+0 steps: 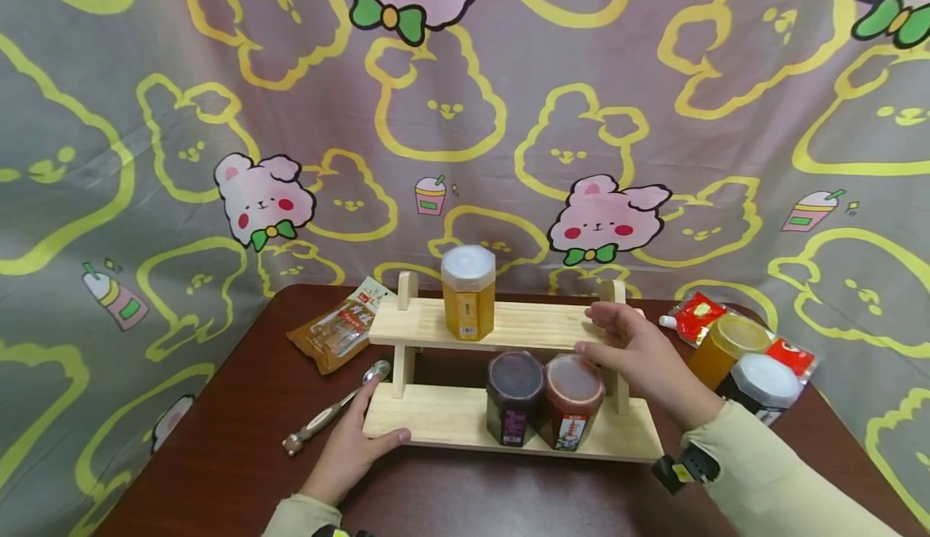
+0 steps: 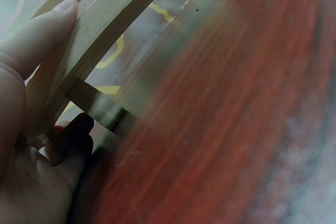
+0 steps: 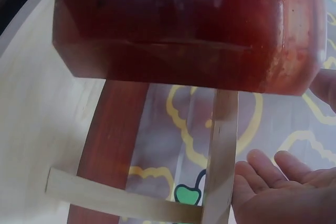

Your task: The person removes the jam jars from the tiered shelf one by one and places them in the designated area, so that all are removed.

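Observation:
A two-tier wooden rack (image 1: 443, 412) stands on the table. My left hand (image 1: 352, 448) grips the left end of its lower board, thumb (image 2: 58, 22) against the wood and the other fingers lower down, partly in shadow. My right hand (image 1: 635, 355) is at the right end of the upper board, its fingers (image 3: 268, 171) loosely extended and holding nothing. A jar of amber contents with a white lid (image 1: 468, 295) stands on the upper board. Below, a dark purple jar (image 1: 514, 400) and a red jar (image 1: 572, 404) stand side by side; the red jar (image 3: 178, 35) fills the upper right wrist view.
Left of the rack lie a brown food packet (image 1: 337, 331) and a spoon with a decorated handle (image 1: 320, 422). On the right are a yellow jar (image 1: 726, 347), a dark jar with a white lid (image 1: 763, 383) and a red pouch (image 1: 699, 315). A patterned curtain (image 1: 465, 141) hangs behind.

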`<state>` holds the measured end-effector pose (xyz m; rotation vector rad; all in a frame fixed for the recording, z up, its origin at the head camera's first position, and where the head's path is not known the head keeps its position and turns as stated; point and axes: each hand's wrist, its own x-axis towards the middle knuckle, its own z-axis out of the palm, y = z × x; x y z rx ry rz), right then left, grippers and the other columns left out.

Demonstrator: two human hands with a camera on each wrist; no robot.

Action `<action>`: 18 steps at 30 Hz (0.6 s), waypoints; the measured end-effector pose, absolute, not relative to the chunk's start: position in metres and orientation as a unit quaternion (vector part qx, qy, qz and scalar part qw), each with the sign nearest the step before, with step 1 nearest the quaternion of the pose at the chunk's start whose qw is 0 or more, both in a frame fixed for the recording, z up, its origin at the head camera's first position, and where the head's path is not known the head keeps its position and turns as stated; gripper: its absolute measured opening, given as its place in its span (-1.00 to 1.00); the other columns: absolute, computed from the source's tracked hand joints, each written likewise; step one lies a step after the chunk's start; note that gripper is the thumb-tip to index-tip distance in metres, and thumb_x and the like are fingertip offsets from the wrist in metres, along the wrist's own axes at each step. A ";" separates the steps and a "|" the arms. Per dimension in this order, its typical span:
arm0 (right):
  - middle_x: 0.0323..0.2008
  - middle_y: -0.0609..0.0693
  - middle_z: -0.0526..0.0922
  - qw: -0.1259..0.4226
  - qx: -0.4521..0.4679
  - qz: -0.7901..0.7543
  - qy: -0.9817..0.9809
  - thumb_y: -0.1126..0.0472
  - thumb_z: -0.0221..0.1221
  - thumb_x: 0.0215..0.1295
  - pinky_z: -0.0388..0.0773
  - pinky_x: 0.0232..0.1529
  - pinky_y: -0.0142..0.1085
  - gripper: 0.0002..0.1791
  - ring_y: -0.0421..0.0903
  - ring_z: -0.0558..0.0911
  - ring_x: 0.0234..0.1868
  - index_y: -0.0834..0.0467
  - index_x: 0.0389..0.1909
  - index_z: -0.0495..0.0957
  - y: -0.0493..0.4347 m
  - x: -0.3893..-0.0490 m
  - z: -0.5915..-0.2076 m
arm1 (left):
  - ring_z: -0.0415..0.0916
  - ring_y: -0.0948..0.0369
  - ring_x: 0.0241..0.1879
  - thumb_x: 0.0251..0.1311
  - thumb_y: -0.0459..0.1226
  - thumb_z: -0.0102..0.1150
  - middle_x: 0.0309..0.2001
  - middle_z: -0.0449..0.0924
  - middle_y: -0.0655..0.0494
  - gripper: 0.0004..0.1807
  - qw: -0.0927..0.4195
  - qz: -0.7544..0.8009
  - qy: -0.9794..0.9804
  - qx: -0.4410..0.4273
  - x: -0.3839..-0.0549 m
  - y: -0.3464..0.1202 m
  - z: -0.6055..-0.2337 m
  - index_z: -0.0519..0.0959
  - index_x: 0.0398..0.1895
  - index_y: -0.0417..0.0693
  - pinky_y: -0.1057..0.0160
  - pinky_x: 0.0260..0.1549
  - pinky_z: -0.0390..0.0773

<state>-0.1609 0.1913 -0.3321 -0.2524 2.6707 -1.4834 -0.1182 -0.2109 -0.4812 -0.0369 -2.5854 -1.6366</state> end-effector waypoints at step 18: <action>0.38 0.23 0.36 0.080 -0.084 -0.505 0.855 -0.02 0.39 0.24 0.31 0.35 0.11 -0.18 0.24 0.34 0.39 0.22 0.41 0.26 0.165 -0.172 -0.326 | 0.20 -0.13 0.40 -0.05 -0.13 0.60 0.48 0.18 -0.29 0.16 0.037 -0.529 -0.848 -0.005 -0.118 -0.211 -0.480 0.08 0.57 -0.11 -0.17 0.36 0.16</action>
